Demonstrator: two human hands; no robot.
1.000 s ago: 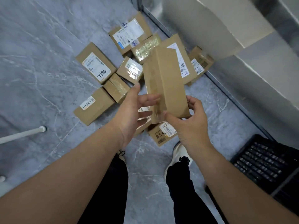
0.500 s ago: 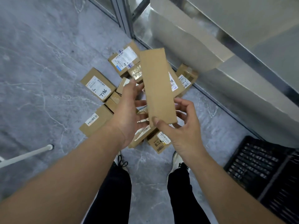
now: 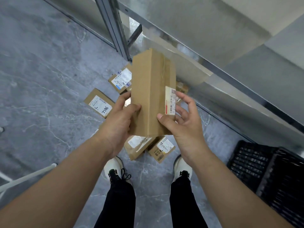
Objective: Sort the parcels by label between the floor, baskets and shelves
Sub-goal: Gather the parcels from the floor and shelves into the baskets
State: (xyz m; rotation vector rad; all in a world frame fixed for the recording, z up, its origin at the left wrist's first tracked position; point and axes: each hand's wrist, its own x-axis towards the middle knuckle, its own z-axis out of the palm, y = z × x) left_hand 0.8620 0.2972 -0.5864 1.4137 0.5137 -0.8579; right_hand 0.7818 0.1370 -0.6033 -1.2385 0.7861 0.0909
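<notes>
I hold a long brown cardboard parcel (image 3: 151,92) upright in front of me, above the pile on the floor. My left hand (image 3: 120,125) grips its lower left side, thumb on the front face. My right hand (image 3: 184,127) holds the lower right edge, thumb on the front and fingers spread beside a white barcode label (image 3: 170,101) on the parcel's right face. Several labelled parcels lie on the floor below, among them one marked "7786" (image 3: 99,103), one with a blue-marked label (image 3: 121,79) and two near my feet (image 3: 162,148).
A metal shelving unit (image 3: 213,66) runs diagonally across the upper right, its upright post (image 3: 113,27) just behind the pile. A black plastic basket (image 3: 269,175) stands on the floor at the right. A white bar (image 3: 28,176) lies at the lower left. My shoes (image 3: 115,170) stand on grey marbled floor.
The parcel has been turned in my hands, so its right face with the barcode label now shows. My view has tilted up towards the shelving, and the parcel sits higher above the pile.
</notes>
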